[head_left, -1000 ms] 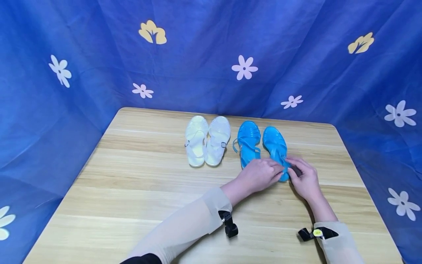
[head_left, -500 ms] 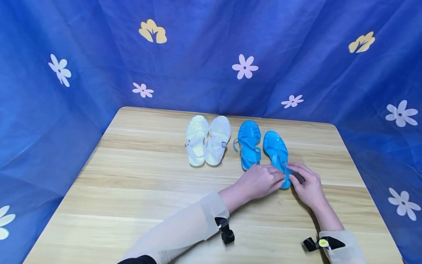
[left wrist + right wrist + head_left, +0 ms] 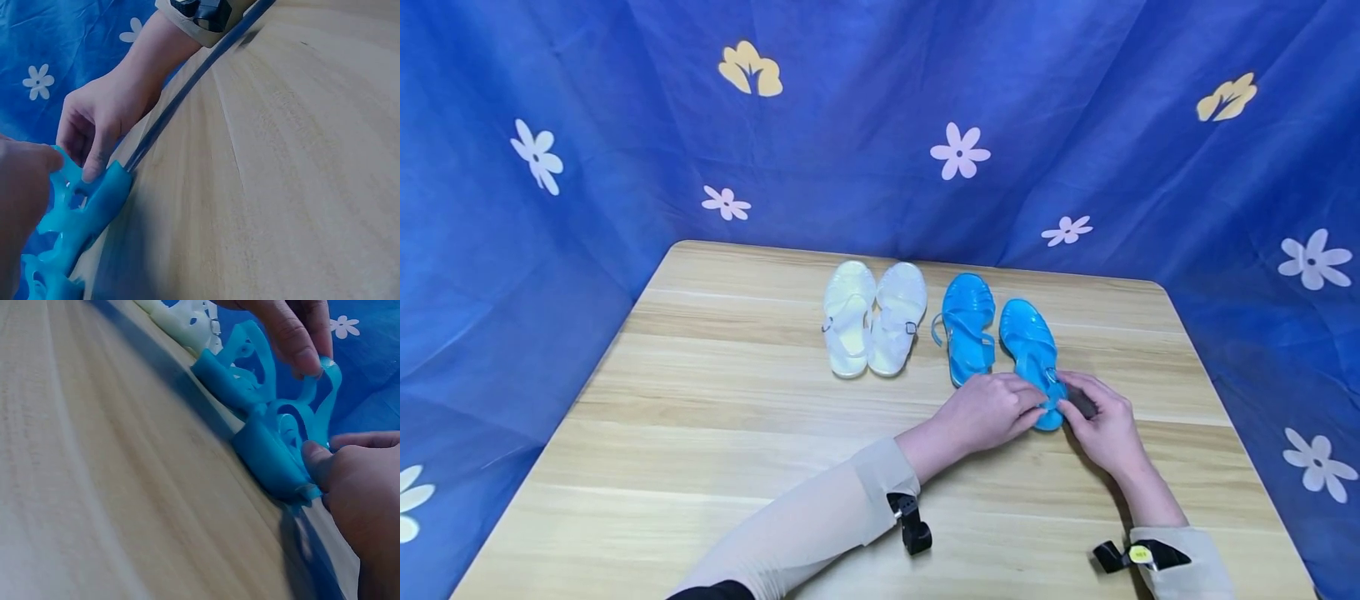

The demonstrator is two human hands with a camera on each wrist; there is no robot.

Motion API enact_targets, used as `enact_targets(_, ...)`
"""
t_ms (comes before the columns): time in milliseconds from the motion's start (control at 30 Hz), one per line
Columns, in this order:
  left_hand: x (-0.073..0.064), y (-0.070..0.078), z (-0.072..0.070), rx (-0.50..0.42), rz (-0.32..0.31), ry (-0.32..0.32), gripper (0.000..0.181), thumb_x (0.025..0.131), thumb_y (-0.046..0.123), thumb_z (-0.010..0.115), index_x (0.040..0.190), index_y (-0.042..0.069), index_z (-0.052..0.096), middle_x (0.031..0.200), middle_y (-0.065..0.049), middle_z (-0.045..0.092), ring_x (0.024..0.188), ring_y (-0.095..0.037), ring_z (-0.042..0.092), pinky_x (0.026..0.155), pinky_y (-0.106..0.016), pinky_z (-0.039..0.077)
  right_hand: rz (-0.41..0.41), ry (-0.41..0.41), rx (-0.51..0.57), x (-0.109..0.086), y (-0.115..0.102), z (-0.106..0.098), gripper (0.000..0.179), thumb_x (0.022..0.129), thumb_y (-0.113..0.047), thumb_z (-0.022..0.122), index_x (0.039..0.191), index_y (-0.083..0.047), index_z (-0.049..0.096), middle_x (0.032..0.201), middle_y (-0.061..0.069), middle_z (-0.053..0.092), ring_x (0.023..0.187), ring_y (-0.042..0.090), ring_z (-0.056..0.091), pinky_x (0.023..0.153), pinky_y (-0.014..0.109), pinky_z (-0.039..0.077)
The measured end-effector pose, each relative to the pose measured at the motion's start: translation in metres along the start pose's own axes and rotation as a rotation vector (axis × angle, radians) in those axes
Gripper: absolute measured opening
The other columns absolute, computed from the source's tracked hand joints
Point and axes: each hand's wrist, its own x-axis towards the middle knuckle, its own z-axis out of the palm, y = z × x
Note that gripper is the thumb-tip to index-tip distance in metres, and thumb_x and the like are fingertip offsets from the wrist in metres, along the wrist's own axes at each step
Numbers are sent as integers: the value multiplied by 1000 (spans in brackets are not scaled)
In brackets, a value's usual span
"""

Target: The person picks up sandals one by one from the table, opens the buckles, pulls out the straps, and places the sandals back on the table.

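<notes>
On the wooden table, the rightmost blue jelly sandal (image 3: 1028, 333) lies toe away, its heel between both hands. My left hand (image 3: 988, 410) reaches in from the left and pinches its ankle strap (image 3: 330, 378), which stands raised in the right wrist view. With thumb and forefinger, my right hand (image 3: 1103, 425) pinches the sandal's strap on the right side, by the buckle (image 3: 1051, 374). The right thumb also shows against the blue plastic in the left wrist view. Just left lies the other blue sandal (image 3: 967, 312), its strap loose and its heel partly behind my left hand.
A pair of whitish sandals, the left one (image 3: 847, 292) and the right one (image 3: 901, 287), lies side by side left of the blue pair. Behind the table (image 3: 700, 400) hangs a blue flowered cloth (image 3: 850, 125), which also runs along both sides.
The right blue sandal has slid a little toward the table's front, with both hands moving along with it. Over the last half second there is hardly any motion.
</notes>
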Motion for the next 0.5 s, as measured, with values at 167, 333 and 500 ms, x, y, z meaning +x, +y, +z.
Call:
enact_targets(167, 3, -1, -2, -18, -37, -60, 32, 104, 30, 68, 131, 12, 75, 128, 2, 74, 121, -11, 67, 103, -22, 51, 57, -31, 53, -2, 1, -8, 51, 82, 17, 82, 129, 4, 69, 123, 19, 73, 116, 13, 69, 100, 21, 52)
enact_targets(333, 12, -10, -6, -48, -63, -38, 32, 104, 23, 66, 132, 10, 74, 130, -1, 73, 125, -14, 65, 109, -25, 47, 146, -34, 140, 2, -6, -13, 32, 91, 18, 70, 121, 8, 71, 115, 24, 73, 104, 15, 72, 90, 18, 55)
enact_targets(500, 25, -20, -8, -75, -68, 4, 27, 106, 16, 63, 129, 10, 75, 132, -2, 72, 129, -17, 62, 116, -29, 40, 303, -11, 32, 8, -6, -8, 14, 103, -7, 70, 109, 3, 76, 95, 13, 75, 84, 6, 67, 73, 12, 52)
